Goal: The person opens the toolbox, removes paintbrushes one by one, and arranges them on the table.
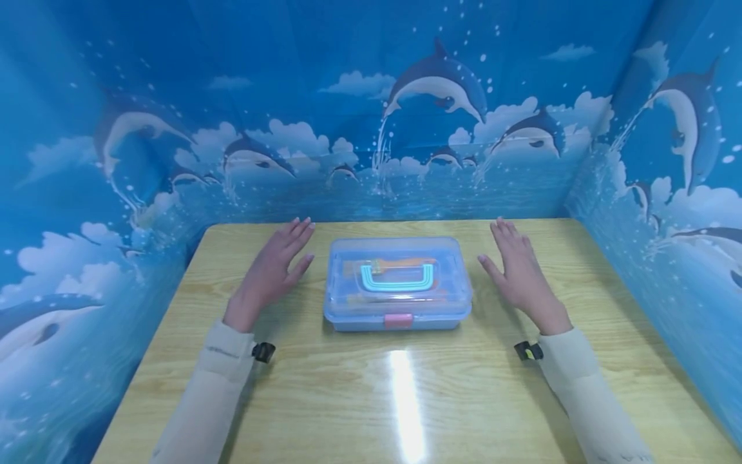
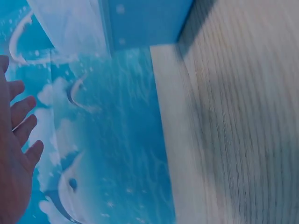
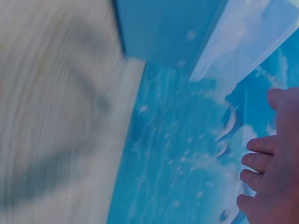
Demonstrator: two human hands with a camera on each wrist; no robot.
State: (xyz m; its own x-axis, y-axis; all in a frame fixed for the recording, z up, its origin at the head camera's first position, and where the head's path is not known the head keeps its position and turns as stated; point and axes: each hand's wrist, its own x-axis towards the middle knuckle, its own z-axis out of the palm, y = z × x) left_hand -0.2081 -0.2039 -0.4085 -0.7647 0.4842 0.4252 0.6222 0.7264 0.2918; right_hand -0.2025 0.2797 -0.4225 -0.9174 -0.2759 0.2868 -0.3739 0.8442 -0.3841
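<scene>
A translucent blue plastic storage box sits closed on the table, with a light-blue carry handle on its lid and a pink latch in front. Through the lid shows a brush with an orange handle; other contents are blurred. To the left of the box, my left hand is held with fingers extended, apart from it. On the other side my right hand is likewise stretched out, touching nothing. Both wrist views show the hands' fingers empty, the left hand and the right hand at the outer edges.
The wood-grain table carries a bright light reflection in front of the box. Blue curtains printed with dolphins and clouds enclose the back and both sides. A small dark device is worn on the left wrist, another device on the right.
</scene>
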